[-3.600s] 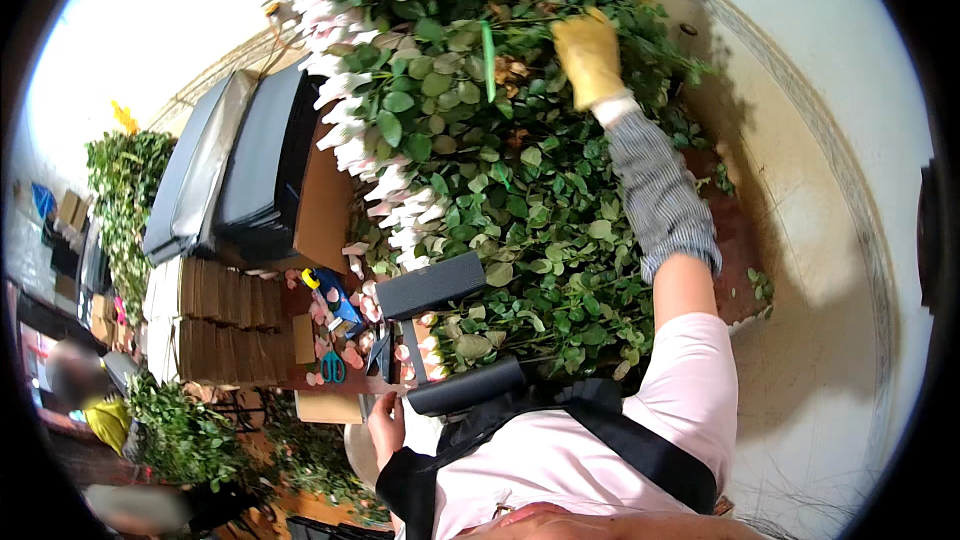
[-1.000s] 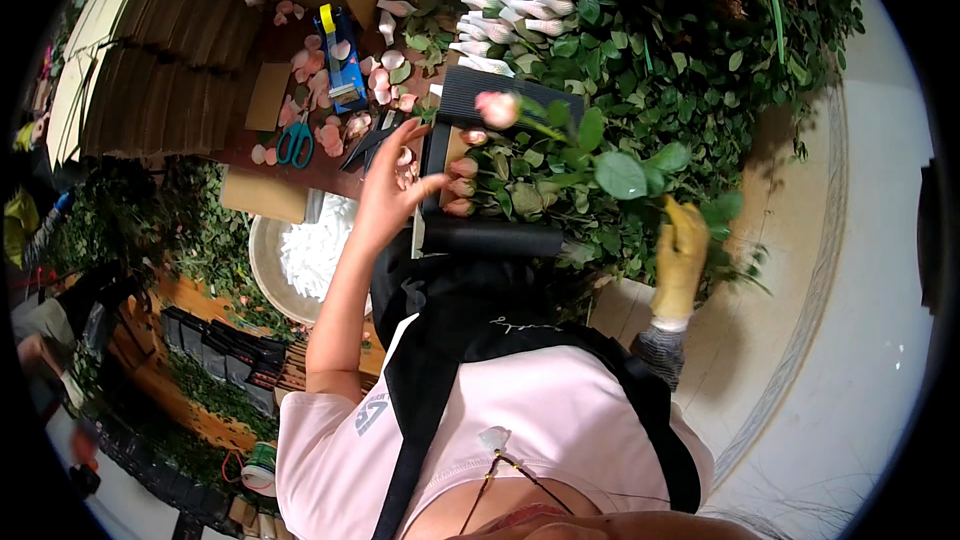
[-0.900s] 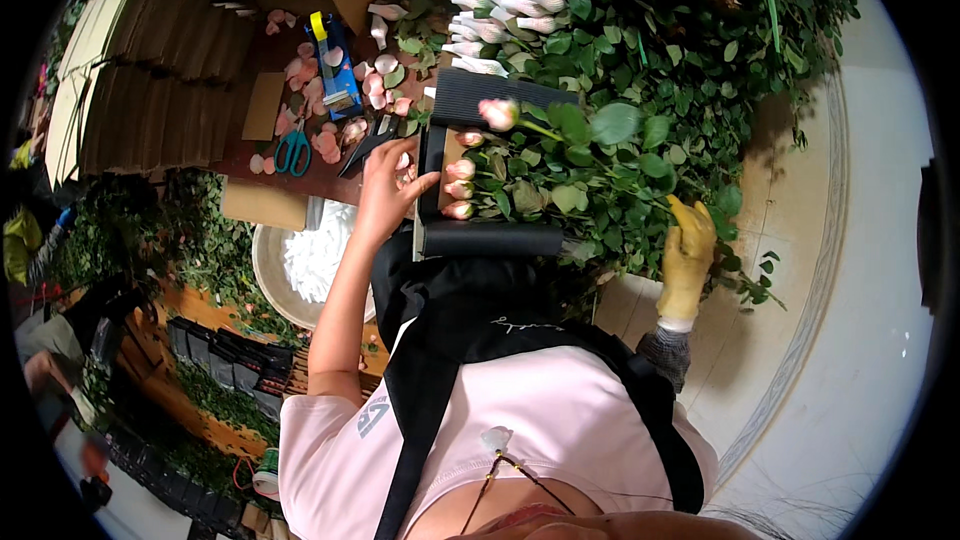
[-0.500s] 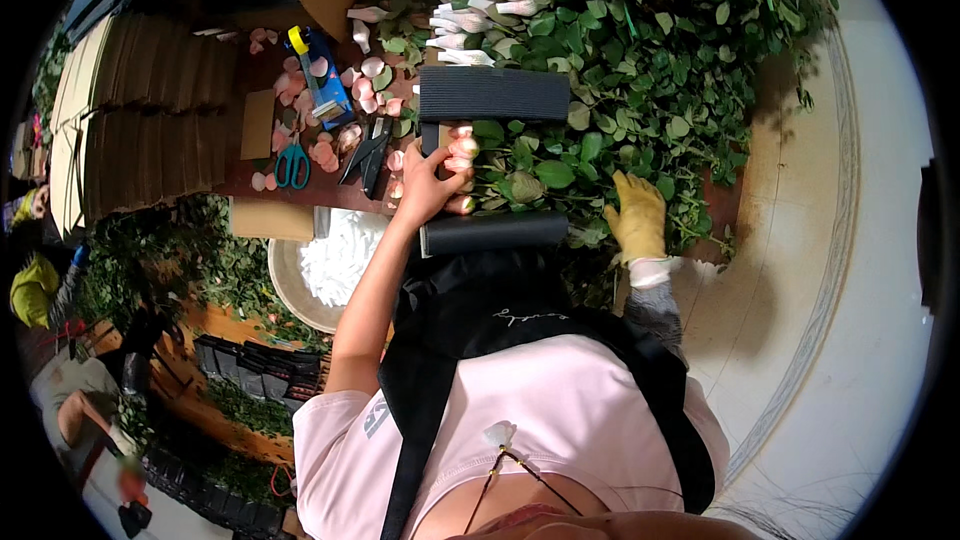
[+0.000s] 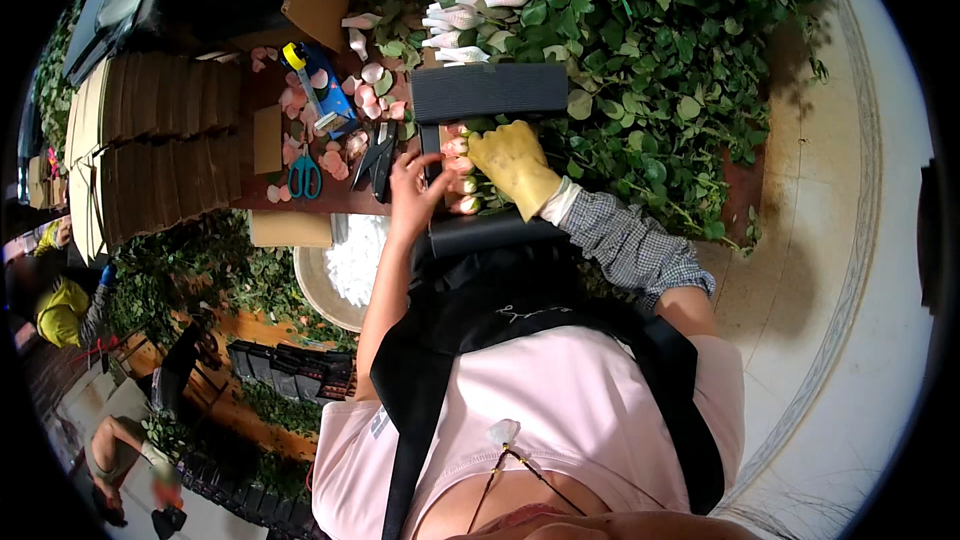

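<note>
Pink roses (image 5: 460, 165) lie in a row on a dark corrugated wrap (image 5: 488, 90), heads to the left and leafy stems to the right. My bare left hand (image 5: 414, 190) is at the left of the heads, fingers and thumb apart, with nothing visible in it. In a yellow glove, my right hand (image 5: 517, 168) comes over the stems from the right. Its fingers are curled in against the stems just behind the rose heads; the fingertips are partly hidden. The near flap of the wrap (image 5: 495, 233) stands up toward my black apron.
White-sleeved flower heads (image 5: 465, 15) and piled leafy stems (image 5: 670, 90) lie beyond. To the left are blue-handled scissors (image 5: 304, 178), a black stapler (image 5: 375, 165), a tape dispenser (image 5: 318, 90), loose petals, stacked cardboard (image 5: 165, 140) and a tub (image 5: 325, 305) of white sleeves. Other people work at far left.
My right hand has moved left from the leaves to the rose heads, its fingers curling in. My left hand has drawn back left off the roses, and its fingers have spread.
</note>
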Available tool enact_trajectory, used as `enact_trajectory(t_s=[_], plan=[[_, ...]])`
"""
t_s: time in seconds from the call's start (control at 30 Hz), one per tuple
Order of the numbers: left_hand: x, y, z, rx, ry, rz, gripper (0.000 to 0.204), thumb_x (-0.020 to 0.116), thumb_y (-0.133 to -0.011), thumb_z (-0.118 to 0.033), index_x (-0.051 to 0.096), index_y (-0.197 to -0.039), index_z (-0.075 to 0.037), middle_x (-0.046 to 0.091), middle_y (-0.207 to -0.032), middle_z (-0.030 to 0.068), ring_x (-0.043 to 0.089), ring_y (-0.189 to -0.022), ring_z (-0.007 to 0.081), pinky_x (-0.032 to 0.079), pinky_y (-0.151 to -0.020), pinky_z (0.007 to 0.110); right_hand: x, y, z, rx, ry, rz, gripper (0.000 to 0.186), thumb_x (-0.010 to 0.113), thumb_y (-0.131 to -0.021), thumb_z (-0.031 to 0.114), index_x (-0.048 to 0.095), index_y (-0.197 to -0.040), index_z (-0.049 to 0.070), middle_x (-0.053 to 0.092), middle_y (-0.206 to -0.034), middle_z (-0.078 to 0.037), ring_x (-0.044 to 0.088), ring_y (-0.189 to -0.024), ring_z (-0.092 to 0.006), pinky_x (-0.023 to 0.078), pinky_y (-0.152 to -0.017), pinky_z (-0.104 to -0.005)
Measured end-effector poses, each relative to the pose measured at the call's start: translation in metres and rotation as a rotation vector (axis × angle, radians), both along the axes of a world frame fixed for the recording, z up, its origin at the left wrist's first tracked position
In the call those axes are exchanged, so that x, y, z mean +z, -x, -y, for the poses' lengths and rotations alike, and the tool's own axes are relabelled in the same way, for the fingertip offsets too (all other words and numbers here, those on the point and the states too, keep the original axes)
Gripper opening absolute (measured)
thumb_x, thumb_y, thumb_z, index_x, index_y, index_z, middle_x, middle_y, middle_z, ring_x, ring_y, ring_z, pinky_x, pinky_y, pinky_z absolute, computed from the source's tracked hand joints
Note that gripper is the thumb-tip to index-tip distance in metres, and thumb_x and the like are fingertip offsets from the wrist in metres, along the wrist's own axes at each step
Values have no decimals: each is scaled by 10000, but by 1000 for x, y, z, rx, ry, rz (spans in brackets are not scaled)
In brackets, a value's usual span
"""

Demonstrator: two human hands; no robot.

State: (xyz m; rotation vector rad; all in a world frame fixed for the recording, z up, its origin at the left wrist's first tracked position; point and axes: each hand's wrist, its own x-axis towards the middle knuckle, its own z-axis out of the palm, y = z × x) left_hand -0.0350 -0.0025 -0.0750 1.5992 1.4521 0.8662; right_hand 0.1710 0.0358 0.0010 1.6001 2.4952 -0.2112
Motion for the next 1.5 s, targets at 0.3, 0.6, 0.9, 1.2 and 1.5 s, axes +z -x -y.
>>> enact_trajectory(t_s=[0.3,0.6,0.9,1.2,1.5], plan=[[20,-2,6,37,268,65,259,563,-1032,-154,701,-1119,48,740,-915,174,731,-827,275,566,-759,364,25,-2,13,152,84,125,698,751,-833,469,555,-1338,29,735,-912,-51,711,-859,-225,510,-712,-380],[29,-8,3,-12,80,-160,234,595,-996,-159,732,-1108,-6,702,-979,213,688,-900,399,541,-782,428,24,-1,12,89,138,37,677,731,-850,496,565,-1324,42,739,-931,-52,713,-855,-239,507,-720,-380],[83,8,-4,55,232,-9,230,578,-1022,-143,686,-1138,24,726,-1001,217,730,-909,345,561,-775,386,14,-7,12,4,100,-55,543,776,-819,402,620,-1205,53,709,-836,-68,705,-806,-285,527,-687,-429],[82,-97,31,-81,-112,-785,271,586,-887,-97,666,-1055,100,550,-1404,274,691,-925,308,596,-729,364,44,-13,5,-118,-48,-342,197,638,-915,231,667,-1058,97,703,-752,-136,686,-722,-357,526,-665,-493],[90,-108,34,-185,-61,-957,435,579,-841,-123,645,-1161,165,454,-1434,411,624,-1034,378,571,-774,325,12,-4,-2,-105,-42,-411,271,676,-909,280,707,-1096,85,703,-759,-166,683,-697,-357,530,-646,-467]])
